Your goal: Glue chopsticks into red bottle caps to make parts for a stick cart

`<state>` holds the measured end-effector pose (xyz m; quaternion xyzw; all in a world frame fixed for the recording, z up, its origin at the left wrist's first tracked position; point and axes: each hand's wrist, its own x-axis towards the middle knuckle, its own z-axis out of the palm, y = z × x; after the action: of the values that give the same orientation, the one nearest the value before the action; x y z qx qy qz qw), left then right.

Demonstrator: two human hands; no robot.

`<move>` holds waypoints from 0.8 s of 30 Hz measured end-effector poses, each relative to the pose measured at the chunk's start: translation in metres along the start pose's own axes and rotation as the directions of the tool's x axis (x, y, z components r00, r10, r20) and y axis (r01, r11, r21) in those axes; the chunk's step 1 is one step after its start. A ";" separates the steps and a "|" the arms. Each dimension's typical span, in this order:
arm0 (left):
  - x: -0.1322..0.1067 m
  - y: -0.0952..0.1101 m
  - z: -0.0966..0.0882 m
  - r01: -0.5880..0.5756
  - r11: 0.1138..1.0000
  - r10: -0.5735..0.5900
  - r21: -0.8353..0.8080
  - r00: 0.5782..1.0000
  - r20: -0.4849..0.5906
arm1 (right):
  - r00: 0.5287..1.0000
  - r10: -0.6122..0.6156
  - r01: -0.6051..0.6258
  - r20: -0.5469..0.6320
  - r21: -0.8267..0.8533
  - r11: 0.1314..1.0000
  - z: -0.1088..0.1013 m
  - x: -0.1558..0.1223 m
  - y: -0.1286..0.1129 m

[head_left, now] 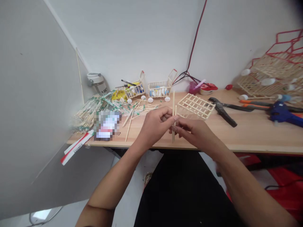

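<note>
Two pale wooden sticks [173, 102] stand upright side by side over the desk's front edge, one reaching higher than the other. My left hand [158, 123] pinches them between thumb and fingers. Just below, my right hand [193, 130] has its thumb and fingers closed on the lower part of the same sticks. Behind my right hand lies a small lattice frame [197, 105] made of sticks. Loose sticks [129, 124] are scattered on the desk left of my left hand.
Wrapped chopsticks [82, 113] pile up at the left beside a blurred phone [107, 126]. Two small stick carts [159, 90] stand at the back. Black-handled pliers [222, 112], a blue glue gun [284, 113] and stacked stick carts [276, 72] occupy the right.
</note>
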<state>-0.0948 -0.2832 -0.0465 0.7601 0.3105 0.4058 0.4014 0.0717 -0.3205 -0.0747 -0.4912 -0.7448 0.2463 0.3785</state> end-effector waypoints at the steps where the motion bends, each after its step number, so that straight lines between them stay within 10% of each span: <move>1: 0.001 0.001 0.000 -0.025 0.999 0.025 0.036 1.000 -0.014 | 0.998 -0.035 0.033 -0.045 -0.056 0.998 0.000 0.002 0.000; 8: -0.002 -0.021 0.010 -0.099 0.965 0.110 0.241 0.993 -0.035 | 0.994 -0.056 0.048 -0.092 -0.091 0.995 0.015 0.002 0.027; 24: -0.003 -0.036 0.005 -0.016 0.998 0.006 -0.063 0.988 -0.152 | 1.000 -0.011 0.011 -0.022 -0.029 1.000 0.020 0.002 0.028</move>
<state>-0.0976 -0.2701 -0.0804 0.7154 0.3228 0.4744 0.3987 0.0699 -0.3076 -0.1064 -0.4952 -0.7467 0.2281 0.3810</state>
